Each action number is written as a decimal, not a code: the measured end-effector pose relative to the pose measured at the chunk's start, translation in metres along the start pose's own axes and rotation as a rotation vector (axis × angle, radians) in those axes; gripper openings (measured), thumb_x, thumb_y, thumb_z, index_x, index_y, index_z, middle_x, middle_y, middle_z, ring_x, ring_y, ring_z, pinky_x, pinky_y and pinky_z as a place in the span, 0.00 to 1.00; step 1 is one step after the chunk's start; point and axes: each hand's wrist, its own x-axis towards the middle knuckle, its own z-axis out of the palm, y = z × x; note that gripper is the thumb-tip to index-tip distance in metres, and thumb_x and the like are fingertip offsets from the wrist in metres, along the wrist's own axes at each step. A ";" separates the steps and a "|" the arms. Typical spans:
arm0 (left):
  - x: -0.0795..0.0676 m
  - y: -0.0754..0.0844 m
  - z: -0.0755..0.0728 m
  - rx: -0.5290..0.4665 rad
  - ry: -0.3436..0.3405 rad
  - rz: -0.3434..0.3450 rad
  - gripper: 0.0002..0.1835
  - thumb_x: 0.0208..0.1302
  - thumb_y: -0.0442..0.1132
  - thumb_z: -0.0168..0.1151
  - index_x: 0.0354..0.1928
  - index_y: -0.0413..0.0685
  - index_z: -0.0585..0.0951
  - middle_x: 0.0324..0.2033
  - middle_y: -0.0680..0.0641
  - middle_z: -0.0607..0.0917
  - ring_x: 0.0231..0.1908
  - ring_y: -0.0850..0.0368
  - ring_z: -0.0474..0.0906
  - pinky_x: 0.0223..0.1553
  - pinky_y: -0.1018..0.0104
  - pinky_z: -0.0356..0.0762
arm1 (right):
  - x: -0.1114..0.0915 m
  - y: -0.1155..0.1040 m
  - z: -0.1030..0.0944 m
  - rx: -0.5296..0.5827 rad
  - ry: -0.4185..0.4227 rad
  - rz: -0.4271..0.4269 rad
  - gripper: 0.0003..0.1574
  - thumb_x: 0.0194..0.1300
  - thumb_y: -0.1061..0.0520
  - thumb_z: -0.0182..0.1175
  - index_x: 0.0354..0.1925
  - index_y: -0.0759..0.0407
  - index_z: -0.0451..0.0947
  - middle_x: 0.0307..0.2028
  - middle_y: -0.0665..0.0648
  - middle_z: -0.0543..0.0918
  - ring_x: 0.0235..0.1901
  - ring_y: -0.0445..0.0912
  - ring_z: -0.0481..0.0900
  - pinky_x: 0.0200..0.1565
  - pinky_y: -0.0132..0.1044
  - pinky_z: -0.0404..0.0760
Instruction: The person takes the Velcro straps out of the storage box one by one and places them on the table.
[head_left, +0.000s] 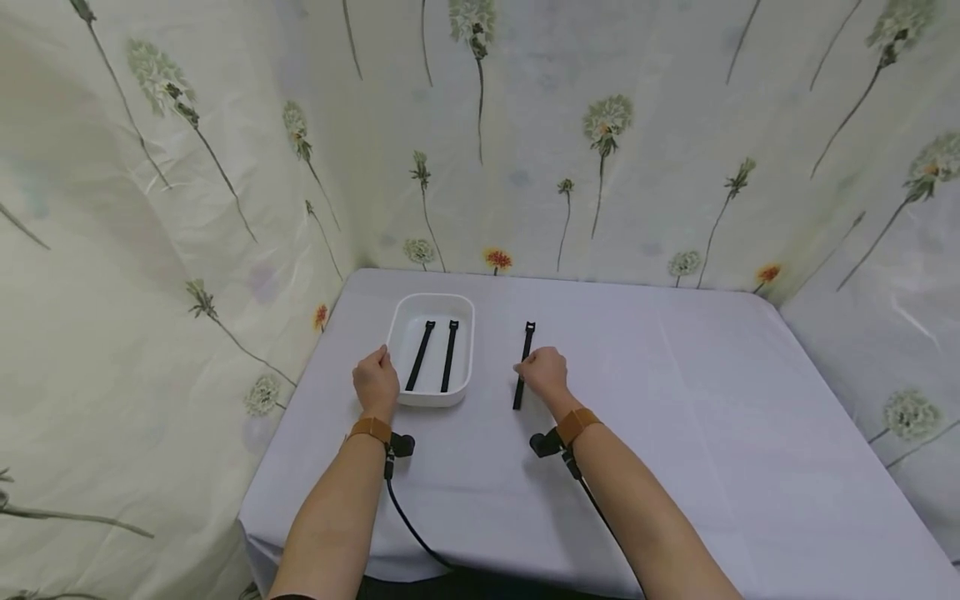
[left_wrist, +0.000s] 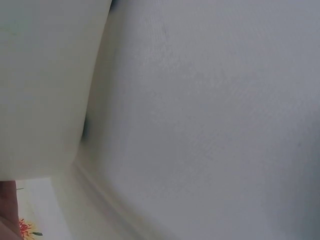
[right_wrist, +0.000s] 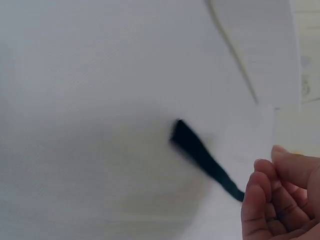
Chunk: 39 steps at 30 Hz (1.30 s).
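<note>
My right hand (head_left: 545,372) pinches a black cable strap (head_left: 519,393) near its middle, over the table to the right of a white tray (head_left: 433,400). Its slotted head points away from me, the plain end toward me. In the right wrist view the strap (right_wrist: 200,155) runs behind curled fingers (right_wrist: 255,205), which hide the rest. My left hand (head_left: 376,385) grips the tray's left rim with bent fingers. The left wrist view shows the tray's outer wall (left_wrist: 45,90) and only a bit of that hand. Two more black straps (head_left: 420,357) lie side by side inside the tray.
A pale cloth (head_left: 675,400) covers the table. Flower-printed sheets (head_left: 645,167) hang behind it and along both sides. Each wrist wears a brown band with a small camera, and black cables (head_left: 408,525) trail from them toward my body.
</note>
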 end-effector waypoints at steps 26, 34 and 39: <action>0.000 -0.006 -0.005 0.028 -0.007 0.001 0.15 0.73 0.30 0.55 0.58 0.34 0.81 0.54 0.35 0.84 0.56 0.41 0.83 0.55 0.52 0.83 | -0.006 -0.069 0.027 0.167 0.033 -0.176 0.10 0.64 0.56 0.68 0.30 0.62 0.86 0.29 0.59 0.87 0.28 0.46 0.80 0.25 0.31 0.74; 0.000 -0.001 -0.004 0.012 0.004 0.002 0.15 0.73 0.30 0.56 0.57 0.34 0.81 0.54 0.35 0.85 0.55 0.41 0.83 0.54 0.52 0.84 | -0.003 -0.083 0.035 0.152 0.003 -0.160 0.10 0.64 0.56 0.69 0.32 0.62 0.87 0.30 0.59 0.88 0.28 0.46 0.80 0.24 0.30 0.74; 0.001 0.001 -0.002 0.007 -0.003 -0.005 0.15 0.73 0.30 0.56 0.58 0.35 0.81 0.54 0.35 0.84 0.55 0.42 0.83 0.55 0.53 0.83 | -0.003 -0.092 0.042 0.137 -0.017 -0.160 0.09 0.64 0.56 0.69 0.32 0.62 0.87 0.30 0.58 0.87 0.28 0.45 0.78 0.24 0.29 0.73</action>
